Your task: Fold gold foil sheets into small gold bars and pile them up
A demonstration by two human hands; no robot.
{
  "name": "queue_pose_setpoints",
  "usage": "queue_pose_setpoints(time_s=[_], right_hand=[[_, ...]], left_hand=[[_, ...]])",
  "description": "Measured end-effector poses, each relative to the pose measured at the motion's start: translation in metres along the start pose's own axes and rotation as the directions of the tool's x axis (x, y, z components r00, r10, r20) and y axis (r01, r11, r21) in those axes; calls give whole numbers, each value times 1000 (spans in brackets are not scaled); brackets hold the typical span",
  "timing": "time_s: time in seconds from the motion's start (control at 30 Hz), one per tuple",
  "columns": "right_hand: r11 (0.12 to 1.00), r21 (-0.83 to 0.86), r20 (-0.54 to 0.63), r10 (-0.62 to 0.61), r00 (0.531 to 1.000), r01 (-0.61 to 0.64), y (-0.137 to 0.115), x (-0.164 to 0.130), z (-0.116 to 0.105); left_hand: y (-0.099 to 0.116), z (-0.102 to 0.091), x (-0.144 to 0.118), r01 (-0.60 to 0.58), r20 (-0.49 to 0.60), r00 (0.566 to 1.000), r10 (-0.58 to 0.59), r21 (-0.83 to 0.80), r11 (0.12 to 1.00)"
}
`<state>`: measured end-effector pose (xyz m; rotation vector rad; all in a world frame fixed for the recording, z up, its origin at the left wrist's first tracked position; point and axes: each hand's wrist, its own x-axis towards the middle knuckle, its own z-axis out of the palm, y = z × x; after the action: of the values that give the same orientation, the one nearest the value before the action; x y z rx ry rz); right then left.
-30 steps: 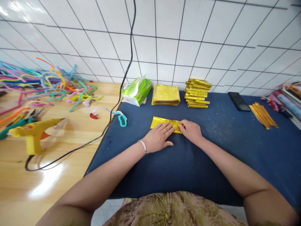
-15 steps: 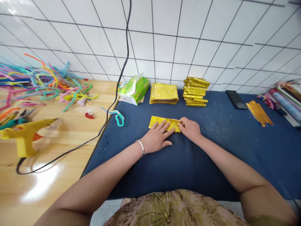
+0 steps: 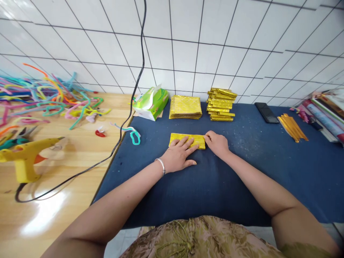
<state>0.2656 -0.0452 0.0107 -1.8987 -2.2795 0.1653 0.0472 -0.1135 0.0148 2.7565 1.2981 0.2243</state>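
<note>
Left grip (image 3: 176,157) presses gold paper (image 3: 199,139), long axis running left-to-right.

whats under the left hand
Gold paper shows between and beyond the spread fingers of the left hand, with blue tabletop around it. What lies directly beneath the hand is covered, so I can't tell.

Bright light falls evenly on my bare fingers (image 3: 188,144); white glare patches the pale, polished wooden bench (image 3: 75,147) and glossy white tiled wall (image 3: 185,21); towards the edges, shapes stretch and soften.
</note>
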Motion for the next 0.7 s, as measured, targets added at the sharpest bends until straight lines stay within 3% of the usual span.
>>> queue_pose_setpoints(time_s=[0.1,0.2,0.27,0.33,0.37,0.47,0.7], right_hand=[[998,64,-43,-7,999,9,1,-3,-4],[980,110,-146,-151,978,168,-5,-17,-8],[929,78,-154,-348,925,362,-13,-29,-7],[839,55,-70,-537,841,541,-20,-41,-2],[817,51,-29,-573,819,574,-23,-45,1],[798,55,62,-602,796,600,-25,-49,9],[783,24,103,-621,777,622,-13,-51,10]], left_hand=[[1,-1,0,11,-6,1000,-11,1,1000],[1,-2,0,13,-4,1000,-13,4,1000],[1,-2,1,8,2,1000,-8,1,1000],[1,-1,1,5,7,1000,-5,-3,1000],[1,-1,2,5,7,1000,-5,-5,1000],[1,1,2,4,5,1000,-4,-7,1000],[-11,1,-4,-69,49,996,70,-23,997]])
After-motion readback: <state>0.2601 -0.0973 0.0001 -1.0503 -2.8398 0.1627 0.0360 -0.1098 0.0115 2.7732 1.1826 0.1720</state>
